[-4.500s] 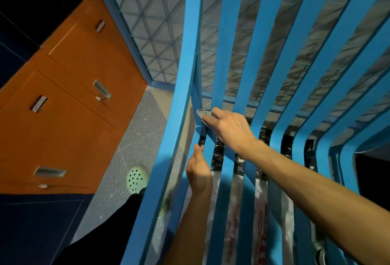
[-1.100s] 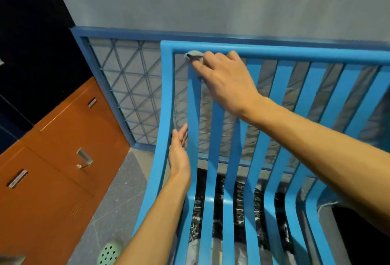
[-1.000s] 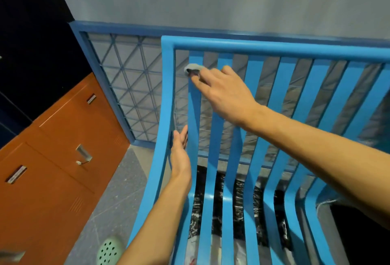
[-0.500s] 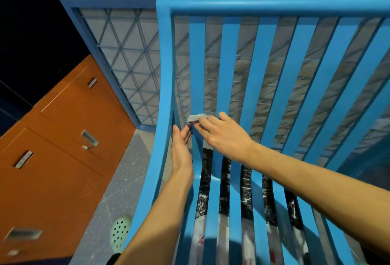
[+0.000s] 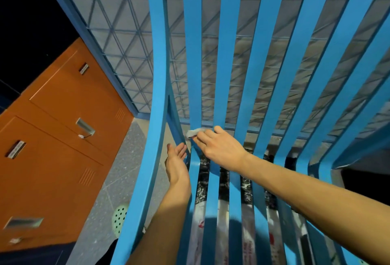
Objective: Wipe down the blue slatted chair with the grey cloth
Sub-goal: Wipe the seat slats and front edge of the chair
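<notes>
The blue slatted chair (image 5: 231, 58) fills the middle and right of the head view, its curved back slats running down into the seat. My right hand (image 5: 219, 147) presses the small grey cloth (image 5: 195, 132) against the leftmost slat where the back bends into the seat; only the cloth's end shows past my fingertips. My left hand (image 5: 176, 164) sits just left of it with straight fingers, its fingertips touching the chair's left side rail.
Orange metal lockers (image 5: 57, 131) stand at the left. A blue-framed wire-mesh panel (image 5: 126, 39) runs behind the chair. Speckled grey floor (image 5: 109, 180) lies between them, with a pale green perforated shoe (image 5: 119, 218). Printed plastic bags (image 5: 223, 218) show under the seat slats.
My right hand has slid the cloth down the leftmost slat from the top rail to the seat bend. My left hand has stayed by the side rail, fingers straight.
</notes>
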Motion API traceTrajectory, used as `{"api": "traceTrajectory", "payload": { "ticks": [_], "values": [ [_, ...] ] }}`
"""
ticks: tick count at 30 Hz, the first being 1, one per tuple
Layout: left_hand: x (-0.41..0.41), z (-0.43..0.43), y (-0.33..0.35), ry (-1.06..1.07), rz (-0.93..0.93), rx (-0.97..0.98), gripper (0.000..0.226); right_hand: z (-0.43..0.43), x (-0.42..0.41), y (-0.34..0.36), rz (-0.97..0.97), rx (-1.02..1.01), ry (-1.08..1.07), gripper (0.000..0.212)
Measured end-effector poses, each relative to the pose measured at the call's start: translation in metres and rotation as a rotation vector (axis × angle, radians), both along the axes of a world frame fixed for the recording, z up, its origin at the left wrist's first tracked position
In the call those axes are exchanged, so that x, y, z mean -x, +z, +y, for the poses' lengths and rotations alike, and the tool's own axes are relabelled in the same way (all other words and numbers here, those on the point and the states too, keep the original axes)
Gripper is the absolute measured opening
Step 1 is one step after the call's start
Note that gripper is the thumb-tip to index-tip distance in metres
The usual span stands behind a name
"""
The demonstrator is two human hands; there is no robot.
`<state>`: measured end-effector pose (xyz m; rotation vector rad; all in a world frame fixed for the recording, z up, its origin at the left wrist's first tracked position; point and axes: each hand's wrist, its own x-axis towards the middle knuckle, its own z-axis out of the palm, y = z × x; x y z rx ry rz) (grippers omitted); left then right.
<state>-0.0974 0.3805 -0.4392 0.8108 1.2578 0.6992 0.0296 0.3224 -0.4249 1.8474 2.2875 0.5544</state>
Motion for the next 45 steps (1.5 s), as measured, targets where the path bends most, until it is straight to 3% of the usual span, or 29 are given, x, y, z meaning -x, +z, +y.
{"api": "traceTrajectory", "payload": {
  "ticks": [7, 13, 17, 27, 29, 32, 37, 41, 45],
  "values": [
    [0.015, -0.019, -0.022, 0.026, 0.076, 0.078, 0.055, -0.010, 0.016, -0.037, 0.157, 0.120, -0.090, 0.040],
    [0.024, -0.033, -0.032, 0.026, 0.086, 0.096, 0.055, -0.012, 0.037, -0.044, 0.530, 0.328, -0.318, 0.066],
    [0.035, -0.050, -0.028, 0.029, 0.134, 0.036, 0.051, -0.017, 0.051, -0.048, 0.848, 0.470, -0.395, 0.056],
    [0.102, -0.119, -0.006, -0.070, 0.244, -0.006, 0.034, -0.074, 0.106, -0.033, 1.040, 0.640, -0.417, 0.045],
    [0.110, -0.128, 0.000, -0.101, 0.246, -0.016, 0.029, -0.089, 0.111, -0.026, 1.220, 0.583, -0.493, 0.044],
    [0.120, -0.143, 0.013, -0.153, 0.226, -0.037, 0.027, -0.116, 0.116, -0.002, 1.622, 0.307, -0.666, 0.049],
    [0.132, -0.171, 0.061, -0.473, 0.205, -0.245, 0.035, -0.163, 0.120, 0.052, 2.043, 0.103, -0.690, 0.053],
    [0.131, -0.153, 0.122, -0.637, 0.276, -0.589, 0.047, -0.177, 0.113, 0.095, 2.195, 0.125, -0.557, 0.049],
    [0.146, -0.115, 0.169, -0.707, 0.387, -0.777, 0.028, -0.177, 0.119, 0.131, 2.163, 0.083, -0.490, 0.044]
  ]
}}
